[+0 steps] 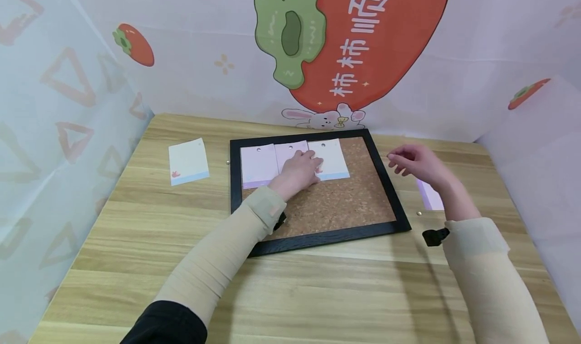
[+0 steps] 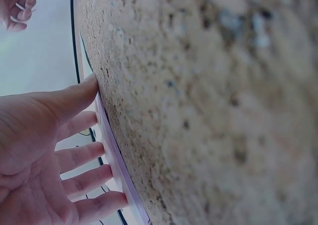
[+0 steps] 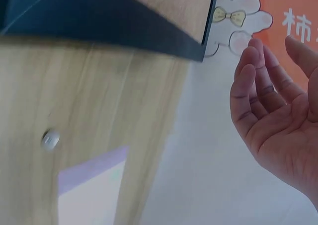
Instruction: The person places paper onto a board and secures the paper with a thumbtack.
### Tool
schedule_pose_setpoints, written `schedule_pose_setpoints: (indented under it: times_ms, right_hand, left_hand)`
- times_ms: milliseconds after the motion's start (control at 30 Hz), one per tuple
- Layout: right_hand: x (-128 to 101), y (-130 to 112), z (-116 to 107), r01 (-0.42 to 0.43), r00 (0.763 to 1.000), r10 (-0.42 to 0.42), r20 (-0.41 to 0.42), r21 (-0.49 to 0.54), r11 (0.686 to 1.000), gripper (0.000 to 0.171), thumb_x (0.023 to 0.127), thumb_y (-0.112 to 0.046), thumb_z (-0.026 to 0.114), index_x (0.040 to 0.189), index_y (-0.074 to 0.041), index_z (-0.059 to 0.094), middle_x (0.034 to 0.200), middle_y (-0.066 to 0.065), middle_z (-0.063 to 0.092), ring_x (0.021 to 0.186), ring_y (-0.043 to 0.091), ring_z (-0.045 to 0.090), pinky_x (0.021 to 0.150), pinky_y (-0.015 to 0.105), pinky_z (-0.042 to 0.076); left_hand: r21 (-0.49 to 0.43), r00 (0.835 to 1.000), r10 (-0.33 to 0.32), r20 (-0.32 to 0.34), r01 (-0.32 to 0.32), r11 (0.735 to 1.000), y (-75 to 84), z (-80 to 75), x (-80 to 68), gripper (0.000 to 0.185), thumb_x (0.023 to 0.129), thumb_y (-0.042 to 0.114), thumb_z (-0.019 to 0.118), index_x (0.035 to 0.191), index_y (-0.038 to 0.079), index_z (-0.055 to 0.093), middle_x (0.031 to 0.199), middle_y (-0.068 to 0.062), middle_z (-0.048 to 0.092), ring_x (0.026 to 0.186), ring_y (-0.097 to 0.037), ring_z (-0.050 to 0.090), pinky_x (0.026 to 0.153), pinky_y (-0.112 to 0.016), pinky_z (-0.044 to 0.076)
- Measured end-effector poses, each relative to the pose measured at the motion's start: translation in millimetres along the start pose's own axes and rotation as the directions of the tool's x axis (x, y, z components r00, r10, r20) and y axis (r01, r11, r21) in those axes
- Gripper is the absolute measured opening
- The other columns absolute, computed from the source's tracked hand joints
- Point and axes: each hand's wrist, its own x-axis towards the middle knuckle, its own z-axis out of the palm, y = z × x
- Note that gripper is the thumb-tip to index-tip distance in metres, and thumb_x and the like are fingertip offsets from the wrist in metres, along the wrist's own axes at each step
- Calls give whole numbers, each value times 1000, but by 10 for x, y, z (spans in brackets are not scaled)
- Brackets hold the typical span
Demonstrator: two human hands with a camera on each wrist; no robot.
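Observation:
My left hand [image 1: 298, 172] rests with spread, nearly straight fingers on the paper notes pinned to a black-framed cork board [image 1: 354, 203]. It covers the lower part of the middle lilac note [image 1: 285, 151] and reaches the left edge of a white note with a blue band [image 1: 335, 160]. Another lilac note [image 1: 257, 165] lies beside them, at the left. Each note has a silver pin near its top. My right hand [image 1: 419, 165] hovers past the board's right edge, fingers loosely bent, holding nothing. In the right wrist view its palm [image 3: 283, 130] shows bare.
A loose white note [image 1: 188, 162] with a blue band lies left of the board. On the right, a purple-edged note [image 1: 430, 195] lies partly under my right forearm, near a loose silver pin [image 1: 419, 213]. Another small pin [image 1: 228, 162] sits by the frame's left side.

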Motion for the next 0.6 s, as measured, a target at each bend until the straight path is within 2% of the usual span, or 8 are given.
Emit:
schedule_pose_setpoints:
  times_ms: [267,500,600]
  right_hand:
    - [-176,204,-112,33,999,-33,-30,-20,999,37,102,-24,57,121,8,59,85,-17,66,79,6,66,71,24,57]
    - [-324,396,-211,-10,997,7,-82,-35,999,38,101,-25,60,123,6,59,83,-26,63,79,-1,63,70,20,54]
    - [-376,474,-251,-36,992,28,-121,-64,997,42,100,-27,61,126,6,58,85,-25,62,79,-6,60,69,16,51]
  left_hand:
    - [1,1000,1,-1,-1,1000,-6,-7,-3,60,98,38,63,152,21,44,160,-6,37,142,-30,39,112,-45,45]
    - [-10,1000,-1,-2,1,1000,0,-6,1,59,98,37,63,151,21,44,159,-6,38,142,-30,40,112,-45,45]
    - [-11,1000,0,-4,0,1000,4,-5,0,59,98,37,64,151,20,45,159,-6,38,141,-30,40,111,-45,45]
